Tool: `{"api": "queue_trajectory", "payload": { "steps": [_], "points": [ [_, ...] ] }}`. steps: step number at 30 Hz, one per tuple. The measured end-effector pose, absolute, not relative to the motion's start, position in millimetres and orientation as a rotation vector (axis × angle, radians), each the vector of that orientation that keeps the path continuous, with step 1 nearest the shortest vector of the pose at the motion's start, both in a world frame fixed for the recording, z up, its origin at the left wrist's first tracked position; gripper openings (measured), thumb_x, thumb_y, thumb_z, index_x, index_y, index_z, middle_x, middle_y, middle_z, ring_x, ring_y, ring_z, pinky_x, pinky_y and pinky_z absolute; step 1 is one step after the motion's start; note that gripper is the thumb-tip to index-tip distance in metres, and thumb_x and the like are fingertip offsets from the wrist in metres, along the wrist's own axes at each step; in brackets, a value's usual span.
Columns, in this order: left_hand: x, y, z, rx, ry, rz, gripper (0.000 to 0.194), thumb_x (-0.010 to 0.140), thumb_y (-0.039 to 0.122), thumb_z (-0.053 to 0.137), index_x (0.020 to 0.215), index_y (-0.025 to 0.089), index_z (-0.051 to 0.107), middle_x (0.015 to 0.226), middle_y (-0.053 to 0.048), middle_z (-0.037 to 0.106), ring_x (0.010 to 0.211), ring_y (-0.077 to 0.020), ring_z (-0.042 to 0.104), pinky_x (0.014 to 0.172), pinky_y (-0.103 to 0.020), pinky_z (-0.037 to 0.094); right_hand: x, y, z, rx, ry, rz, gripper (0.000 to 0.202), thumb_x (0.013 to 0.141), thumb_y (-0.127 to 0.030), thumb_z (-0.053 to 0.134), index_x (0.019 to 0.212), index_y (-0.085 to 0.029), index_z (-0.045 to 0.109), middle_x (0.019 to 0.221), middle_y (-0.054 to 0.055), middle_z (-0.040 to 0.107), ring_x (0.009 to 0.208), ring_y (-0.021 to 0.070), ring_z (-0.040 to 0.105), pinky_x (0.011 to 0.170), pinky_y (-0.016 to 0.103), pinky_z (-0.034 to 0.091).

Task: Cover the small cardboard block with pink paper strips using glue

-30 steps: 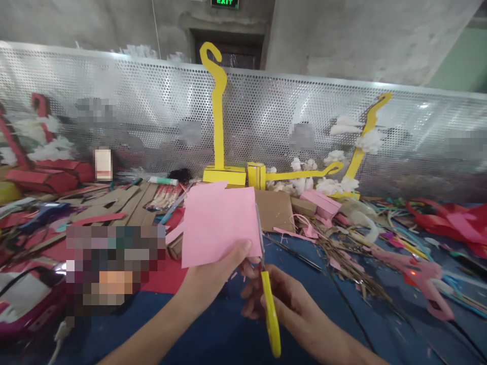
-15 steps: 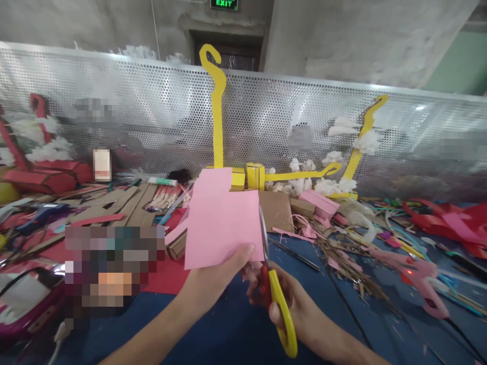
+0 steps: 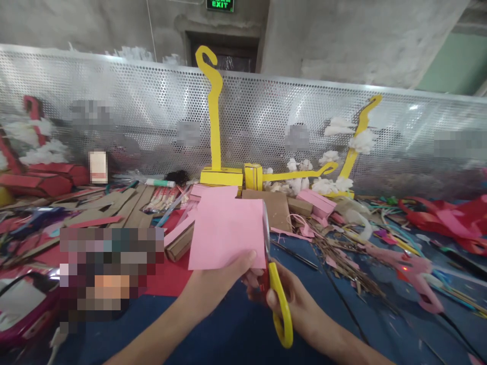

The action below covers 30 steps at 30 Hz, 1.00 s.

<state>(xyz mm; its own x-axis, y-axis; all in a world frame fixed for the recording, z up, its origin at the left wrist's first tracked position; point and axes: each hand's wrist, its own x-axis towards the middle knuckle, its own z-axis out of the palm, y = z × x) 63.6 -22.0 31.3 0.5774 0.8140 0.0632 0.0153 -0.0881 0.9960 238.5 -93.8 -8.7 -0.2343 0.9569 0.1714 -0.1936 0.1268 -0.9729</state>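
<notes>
Red paper-covered models (image 3: pixel 41 182) sit at the back left corner of a blue table (image 3: pixel 228 334) as a left hand (image 3: pixel 216 281) pinches a pink paper sheet (image 3: pixel 228 230), thumb across its front near the lower right corner. The plain, flat sheet is held up above the middle of the table, its top edge stepping down from a taller left part to a lower right one. Along its right side runs the silvery blade of scissors (image 3: pixel 274 278), yellow and red handles grasped in the right hand (image 3: pixel 292 296). How far the blades are parted cannot be told. A pink glue gun (image 3: pixel 418 276), its red light lit, lies toward the table's right edge. Compared with half a second ago, the sheet sits lower, uncovering the base of a yellow hook-topped stand (image 3: pixel 215 126) by the table's back edge; both grips are unchanged. Above, a green-lettered sign (image 3: pixel 220 5) reads "EXIT."
</notes>
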Motion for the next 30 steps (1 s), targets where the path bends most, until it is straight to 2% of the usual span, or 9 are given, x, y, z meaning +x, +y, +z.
{"api": "queue_trajectory", "payload": {
  "steps": [4, 12, 17, 24, 30],
  "points": [
    [63.3, -21.4, 29.4, 1.551, 0.704, 0.739, 0.041, 0.095, 0.048, 0.054, 0.075, 0.019, 0.075, 0.073, -0.007, 0.076, 0.069, -0.0201, 0.069, 0.072, -0.031, 0.059, 237.0, -94.6, -7.2, -0.823, -1.285, 1.378, 0.036, 0.090, -0.054, 0.070, 0.103, -0.022, 0.058, 0.102, 0.006, 0.056, 0.097, 0.0193, 0.056, 0.092, 0.036, 0.051],
    [65.0, -22.4, 34.3, 1.590, 0.679, 0.682, 0.043, 0.094, 0.050, 0.052, 0.071, 0.020, 0.074, 0.075, -0.008, 0.077, 0.072, -0.0217, 0.071, 0.075, -0.032, 0.059, 236.6, -93.2, -5.3, -0.844, -1.257, 1.385, 0.035, 0.093, -0.056, 0.065, 0.100, -0.022, 0.059, 0.109, 0.009, 0.063, 0.102, 0.0209, 0.060, 0.087, 0.032, 0.051],
    [65.6, -22.4, 32.3, 1.594, 0.740, 0.700, 0.043, 0.092, 0.052, 0.054, 0.070, 0.021, 0.074, 0.074, -0.008, 0.077, 0.073, -0.0230, 0.072, 0.077, -0.034, 0.060, 237.0, -92.4, -10.0, -0.809, -1.235, 1.372, 0.032, 0.095, -0.053, 0.064, 0.100, -0.022, 0.059, 0.104, 0.008, 0.064, 0.097, 0.0194, 0.060, 0.085, 0.031, 0.050],
    [65.0, -22.2, 32.2, 1.590, 0.662, 0.690, 0.042, 0.095, 0.046, 0.051, 0.072, 0.020, 0.073, 0.076, -0.007, 0.076, 0.072, -0.0205, 0.070, 0.076, -0.031, 0.058, 239.6, -92.7, -10.1, -0.784, -1.258, 1.384, 0.028, 0.099, -0.049, 0.060, 0.103, -0.021, 0.061, 0.100, 0.005, 0.058, 0.088, 0.0154, 0.055, 0.086, 0.030, 0.050],
    [65.8, -25.2, 33.9, 1.583, 0.666, 0.671, 0.042, 0.096, 0.046, 0.049, 0.072, 0.019, 0.072, 0.075, -0.006, 0.075, 0.072, -0.0202, 0.069, 0.076, -0.031, 0.058, 238.4, -93.1, -6.0, -0.789, -1.257, 1.402, 0.030, 0.099, -0.052, 0.058, 0.099, -0.021, 0.060, 0.095, 0.003, 0.054, 0.090, 0.0168, 0.054, 0.090, 0.034, 0.051]
  ]
}}
